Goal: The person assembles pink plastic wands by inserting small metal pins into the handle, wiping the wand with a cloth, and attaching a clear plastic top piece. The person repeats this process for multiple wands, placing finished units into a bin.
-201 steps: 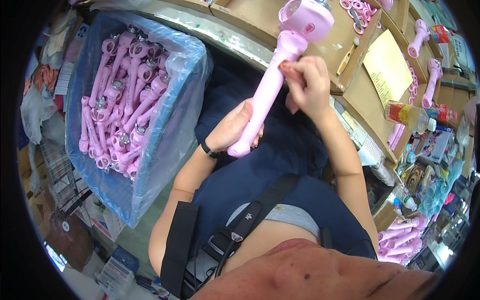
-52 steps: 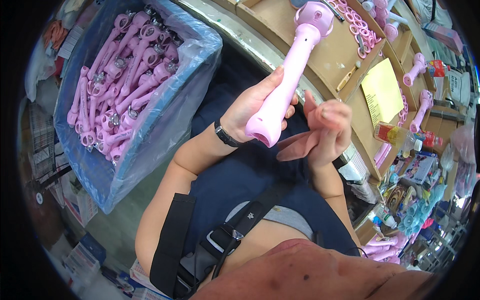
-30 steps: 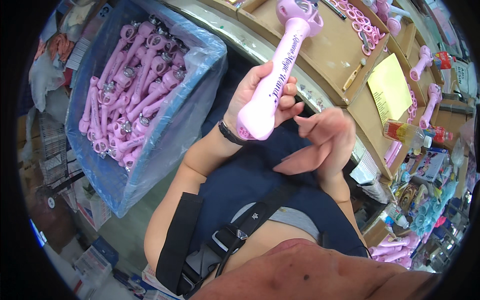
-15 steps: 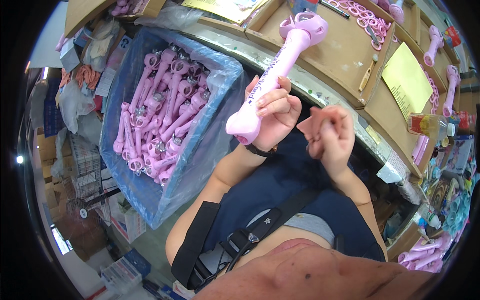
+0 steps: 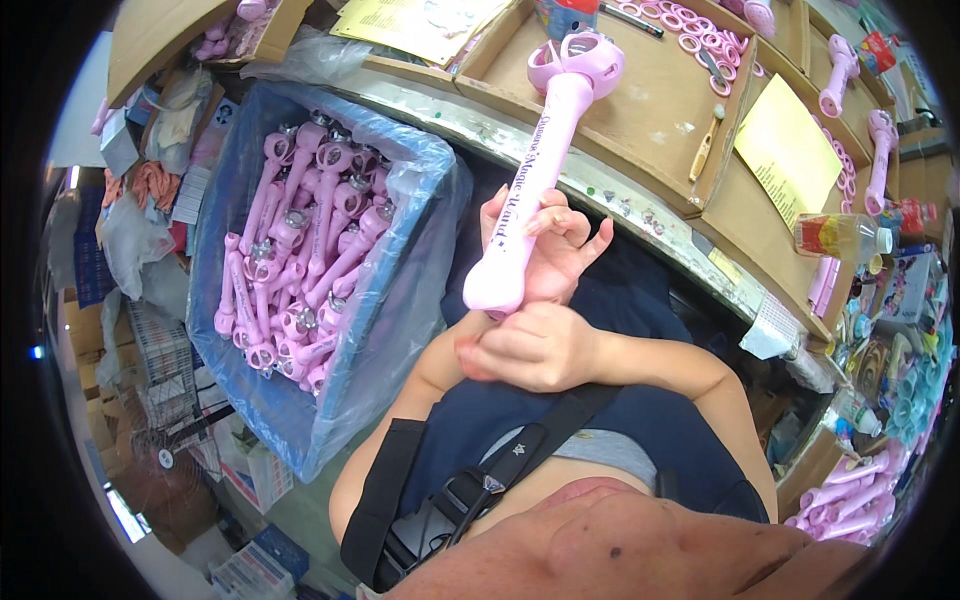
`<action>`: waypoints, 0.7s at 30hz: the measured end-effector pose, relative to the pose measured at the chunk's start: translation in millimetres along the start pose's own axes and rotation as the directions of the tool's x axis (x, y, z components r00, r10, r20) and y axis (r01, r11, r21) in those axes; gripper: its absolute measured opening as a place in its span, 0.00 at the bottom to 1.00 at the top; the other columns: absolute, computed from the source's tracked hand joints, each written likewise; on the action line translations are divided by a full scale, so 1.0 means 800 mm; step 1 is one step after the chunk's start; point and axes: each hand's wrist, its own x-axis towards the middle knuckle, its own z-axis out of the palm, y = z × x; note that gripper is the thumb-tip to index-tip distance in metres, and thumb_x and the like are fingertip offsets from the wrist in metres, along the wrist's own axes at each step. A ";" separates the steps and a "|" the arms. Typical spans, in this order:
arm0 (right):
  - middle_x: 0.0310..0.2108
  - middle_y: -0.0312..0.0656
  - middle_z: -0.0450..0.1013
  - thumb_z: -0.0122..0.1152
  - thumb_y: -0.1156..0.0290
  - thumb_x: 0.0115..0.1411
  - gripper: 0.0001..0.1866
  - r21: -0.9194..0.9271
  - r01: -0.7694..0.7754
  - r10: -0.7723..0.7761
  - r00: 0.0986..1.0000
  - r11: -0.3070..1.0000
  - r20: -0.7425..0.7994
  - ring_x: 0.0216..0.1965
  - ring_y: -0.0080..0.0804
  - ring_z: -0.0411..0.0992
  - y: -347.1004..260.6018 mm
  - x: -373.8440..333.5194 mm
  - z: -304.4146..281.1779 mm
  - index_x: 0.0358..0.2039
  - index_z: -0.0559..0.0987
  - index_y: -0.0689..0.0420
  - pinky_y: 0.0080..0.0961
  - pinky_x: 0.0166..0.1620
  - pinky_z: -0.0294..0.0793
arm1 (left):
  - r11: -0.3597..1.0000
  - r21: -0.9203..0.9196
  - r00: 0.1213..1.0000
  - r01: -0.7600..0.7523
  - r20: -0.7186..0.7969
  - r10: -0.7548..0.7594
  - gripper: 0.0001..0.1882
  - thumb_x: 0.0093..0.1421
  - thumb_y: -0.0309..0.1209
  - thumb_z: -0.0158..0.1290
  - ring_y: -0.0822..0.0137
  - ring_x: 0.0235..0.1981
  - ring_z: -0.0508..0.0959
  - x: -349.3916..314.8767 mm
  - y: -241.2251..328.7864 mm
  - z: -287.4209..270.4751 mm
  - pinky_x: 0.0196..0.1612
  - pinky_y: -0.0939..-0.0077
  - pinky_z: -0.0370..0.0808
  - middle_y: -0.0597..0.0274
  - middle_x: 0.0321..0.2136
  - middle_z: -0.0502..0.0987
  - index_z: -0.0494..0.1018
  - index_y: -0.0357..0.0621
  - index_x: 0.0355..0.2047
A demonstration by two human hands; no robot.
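A pink wand (image 5: 538,170), gripped by the left hand (image 5: 560,262), is held aslant before a bench (image 5: 650,222) covered with cardboard trays (image 5: 630,135). At left, a lined blue crate (image 5: 250,415) is filled with similar wands (image 5: 300,235). By the wand's lower end, the right hand (image 5: 535,350) is curled around a reddish scrap (image 5: 476,360).

Dark-lettered pink wand (image 5: 542,165), blue crate (image 5: 275,410), yellow sheet (image 5: 788,150), navy garment (image 5: 440,425), brown tray (image 5: 640,115)

The pink plastic wand (image 5: 541,165), dark lettering along its shaft, slanted through the fingers of the left hand (image 5: 556,268), its round cut-out head up and to the right; reddish cloth (image 5: 479,362), mostly hidden, showed at the right hand (image 5: 540,345)
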 end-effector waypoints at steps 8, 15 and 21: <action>0.30 0.39 0.70 0.61 0.79 0.51 0.10 0.399 -0.556 0.653 0.740 0.729 -0.162 0.28 0.27 0.71 0.007 -0.030 -0.054 0.37 0.81 0.59 0.21 0.33 0.71 | 0.924 -0.377 0.996 0.065 0.080 -0.038 0.18 0.63 0.37 0.46 0.69 0.13 0.70 -0.020 0.022 -0.013 0.18 0.80 0.71 0.61 0.14 0.68 0.60 0.34 0.44; 0.35 0.42 0.70 0.54 0.74 0.59 0.09 0.336 -0.746 0.817 0.542 0.575 -0.196 0.37 0.29 0.68 0.023 -0.055 -0.058 0.37 0.78 0.64 0.23 0.42 0.68 | 0.868 -0.489 0.996 0.090 0.061 -0.069 0.29 0.62 0.40 0.49 0.66 0.14 0.74 -0.027 0.023 -0.025 0.14 0.78 0.75 0.52 0.29 0.66 0.52 0.29 0.51; 0.34 0.41 0.70 0.58 0.82 0.53 0.11 0.169 -0.718 0.734 0.633 0.676 -0.248 0.33 0.28 0.70 0.042 -0.041 -0.061 0.38 0.80 0.60 0.21 0.36 0.69 | 0.877 -0.460 0.990 0.141 0.086 -0.114 0.29 0.61 0.42 0.50 0.67 0.15 0.71 -0.030 0.029 -0.031 0.15 0.78 0.73 0.55 0.24 0.64 0.54 0.28 0.50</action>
